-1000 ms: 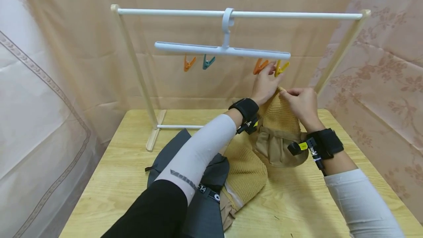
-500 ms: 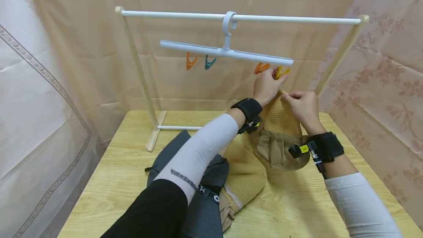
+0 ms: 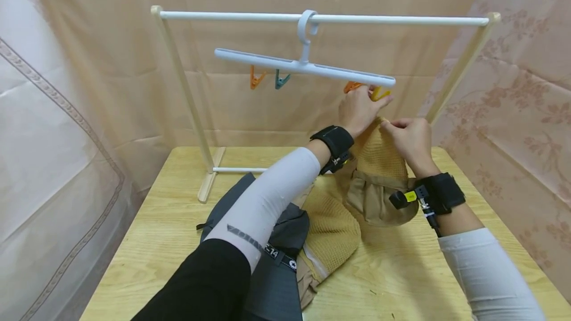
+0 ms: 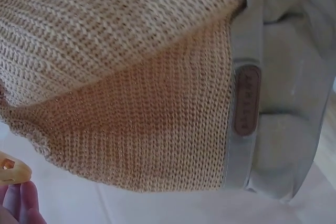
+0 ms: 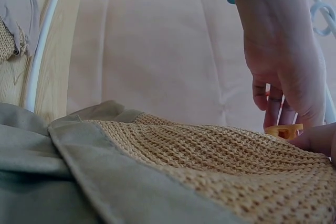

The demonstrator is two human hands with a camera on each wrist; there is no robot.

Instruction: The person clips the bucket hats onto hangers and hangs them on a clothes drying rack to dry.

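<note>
My right hand (image 3: 410, 142) pinches the top of a yellow knit sun hat (image 3: 381, 155) with a khaki fabric brim, which hangs down over the table. Just above it, my left hand (image 3: 359, 110) grips a yellow clip (image 3: 380, 94) at the right end of a pale blue hanger (image 3: 263, 61). In the left wrist view the knit crown fills much of the picture, and a brown label (image 4: 247, 100) shows on the brim band. Seen from the right wrist, the clip (image 5: 283, 130) sits right at the edge of the hat's crown.
The hanger hooks on a white rail (image 3: 401, 20). Orange clips (image 3: 256, 79) and a teal clip (image 3: 282, 80) hang from it. On the wooden table (image 3: 147, 241) lie a dark grey hat (image 3: 278, 291) with a lettered strap and another yellow knit hat (image 3: 332, 234).
The hanger has tilted, its right end lower and its left end higher. My left fingers have closed on the yellow clip, and its handles stand nearer together. The right hand keeps hold of the hat.
</note>
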